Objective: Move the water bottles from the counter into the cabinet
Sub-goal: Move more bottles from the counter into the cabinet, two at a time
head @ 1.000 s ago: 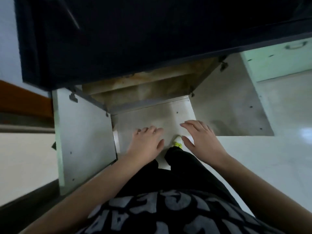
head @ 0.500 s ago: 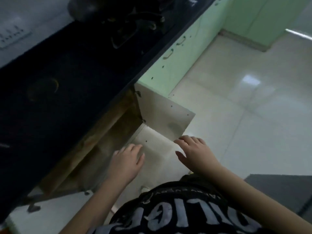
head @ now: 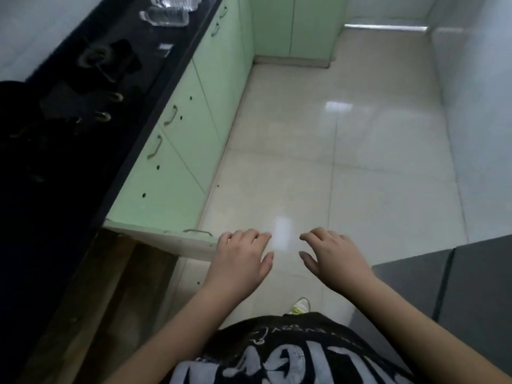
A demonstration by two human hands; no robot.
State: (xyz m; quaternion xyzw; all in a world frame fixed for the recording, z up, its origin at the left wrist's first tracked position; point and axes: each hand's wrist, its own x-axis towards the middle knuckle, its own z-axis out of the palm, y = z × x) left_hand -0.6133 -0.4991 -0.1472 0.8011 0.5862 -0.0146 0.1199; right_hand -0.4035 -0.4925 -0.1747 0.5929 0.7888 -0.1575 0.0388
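Observation:
Clear plastic water bottles (head: 166,15) lie on the far end of the black counter (head: 69,151), at the top left. The open cabinet (head: 116,286) is at the lower left, its wooden inside showing under the counter. Its green door (head: 166,239) swings out towards me, with a metal handle on its edge. My left hand (head: 239,261) hovers by the door's free end, fingers spread, holding nothing. A little to its right my right hand (head: 331,260) hangs over the floor, also empty with fingers apart.
A gas hob (head: 102,67) with knobs sits on the counter between me and the bottles. Green cabinet doors (head: 188,128) line the left side and the far end. A grey appliance (head: 457,286) stands at the lower right. Pale floor tiles (head: 332,148) stretch ahead.
The view has swung up and right, from the open cabinet to the counter and the floor. The bottles have come into sight. Both hands stay empty and spread.

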